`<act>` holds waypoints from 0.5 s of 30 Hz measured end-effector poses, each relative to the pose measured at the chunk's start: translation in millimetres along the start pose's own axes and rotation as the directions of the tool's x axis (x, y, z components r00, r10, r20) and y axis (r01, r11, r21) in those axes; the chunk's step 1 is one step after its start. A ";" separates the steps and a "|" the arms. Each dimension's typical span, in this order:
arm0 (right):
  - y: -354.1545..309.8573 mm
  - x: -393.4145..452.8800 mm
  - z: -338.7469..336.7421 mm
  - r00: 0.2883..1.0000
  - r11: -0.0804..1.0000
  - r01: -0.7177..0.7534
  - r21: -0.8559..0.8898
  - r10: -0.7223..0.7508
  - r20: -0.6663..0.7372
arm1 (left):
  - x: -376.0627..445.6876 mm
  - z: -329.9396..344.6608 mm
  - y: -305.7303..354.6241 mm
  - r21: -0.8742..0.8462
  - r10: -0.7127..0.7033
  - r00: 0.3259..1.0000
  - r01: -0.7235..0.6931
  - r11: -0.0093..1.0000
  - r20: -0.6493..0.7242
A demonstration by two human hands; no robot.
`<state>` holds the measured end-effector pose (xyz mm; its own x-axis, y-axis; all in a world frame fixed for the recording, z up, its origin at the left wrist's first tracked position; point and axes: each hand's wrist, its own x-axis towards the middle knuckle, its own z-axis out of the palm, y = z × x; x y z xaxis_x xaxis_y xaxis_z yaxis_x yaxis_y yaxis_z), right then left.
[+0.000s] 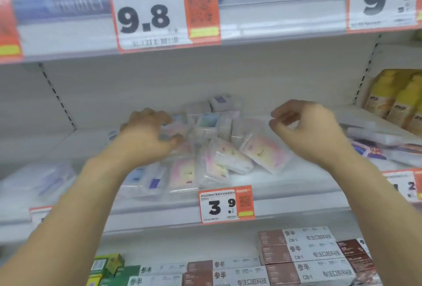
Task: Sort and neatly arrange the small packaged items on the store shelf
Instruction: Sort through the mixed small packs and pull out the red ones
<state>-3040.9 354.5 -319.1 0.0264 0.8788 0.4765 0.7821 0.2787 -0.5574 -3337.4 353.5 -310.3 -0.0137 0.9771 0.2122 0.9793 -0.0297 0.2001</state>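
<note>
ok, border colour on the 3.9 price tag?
Orange-red border on the 3.9 price tag, clearest in the head view.

So I've only got the one view here, the head cam, wide-angle. It faces straight into the middle shelf [285,196] from close up, tilted slightly down. The upper shelf edge with the 9.8 price tag [148,15] fills the top, boxes on the lower shelf [303,253] show at the bottom. Edges are blurry.
</note>
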 end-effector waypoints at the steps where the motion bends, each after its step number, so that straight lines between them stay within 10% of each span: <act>1: -14.4 -0.5 7.8 0.996 0.998 0.053 0.033 -0.056 0.071 | 0.4 -3.5 -16.1 0.017 -0.046 0.997 0.045 0.999 0.063; 15: -124.7 -1.8 133.1 0.815 0.895 0.347 0.281 -0.436 0.382 | -3.8 -16.1 -114.1 -0.433 -0.033 0.998 0.052 0.900 0.051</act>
<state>-3221.4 369.7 -340.9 -0.5575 0.7425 0.3712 0.5340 0.6631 -0.5244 -3452.3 349.8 -318.5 -0.0360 0.9871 0.1561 0.7933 -0.0668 0.6052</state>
